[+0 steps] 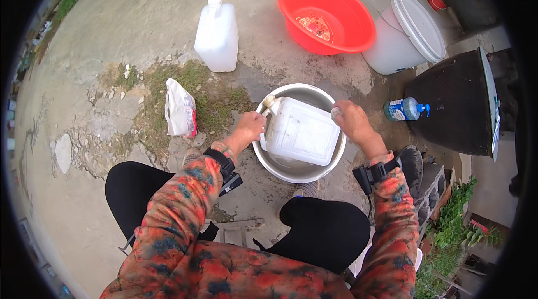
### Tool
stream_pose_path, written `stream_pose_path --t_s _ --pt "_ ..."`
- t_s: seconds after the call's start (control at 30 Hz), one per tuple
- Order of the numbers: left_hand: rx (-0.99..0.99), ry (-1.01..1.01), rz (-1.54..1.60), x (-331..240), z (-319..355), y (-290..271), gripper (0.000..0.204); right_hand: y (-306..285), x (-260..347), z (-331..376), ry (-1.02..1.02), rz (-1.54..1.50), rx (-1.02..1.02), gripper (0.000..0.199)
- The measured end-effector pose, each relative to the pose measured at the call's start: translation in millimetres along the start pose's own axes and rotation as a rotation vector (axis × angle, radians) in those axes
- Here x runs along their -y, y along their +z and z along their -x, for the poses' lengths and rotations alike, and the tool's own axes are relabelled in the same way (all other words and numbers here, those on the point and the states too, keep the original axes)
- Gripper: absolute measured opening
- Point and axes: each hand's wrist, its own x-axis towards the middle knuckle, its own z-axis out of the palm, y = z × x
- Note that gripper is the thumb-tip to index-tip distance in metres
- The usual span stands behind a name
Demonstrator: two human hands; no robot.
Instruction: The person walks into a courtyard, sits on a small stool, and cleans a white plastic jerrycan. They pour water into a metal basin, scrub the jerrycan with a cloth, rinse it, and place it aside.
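A white plastic jug [305, 130] lies on its side in a round metal basin [298, 176] in front of me. Its neck and cap point up and left, and dark smudges mark its flat face. My left hand [250, 126] is closed at the jug's neck end, over the basin's left rim; the fingertips are partly hidden. My right hand [354, 121] is closed at the opposite side, by the jug's right edge. Between its fingers shows a small greyish thing, too small to name. Dark straps with small devices circle both wrists.
Beyond the basin stand another white jug [217, 38], a red tub [354, 24] and a lidded white bucket [392, 41]. At right are a blue pump bottle [404, 110] and a large black vat [454, 103]. A white plastic bag [178, 110] sits left on cracked concrete.
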Motion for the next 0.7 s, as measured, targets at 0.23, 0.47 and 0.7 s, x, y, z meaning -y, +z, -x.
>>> stream_pose_path --t_s 0.23,0.47,0.7 --pt "-0.121 0.076 -0.382 72 -47 23 0.036 145 -74 46 0.433 -0.005 -0.104 0.036" --pt "-0.042 0.044 -0.142 43 -41 21 0.024 185 -76 57 0.448 -0.002 -0.195 0.04" --pt "-0.024 0.335 -0.252 -53 20 22 0.021 188 -91 40 0.448 -0.112 -0.287 0.045"
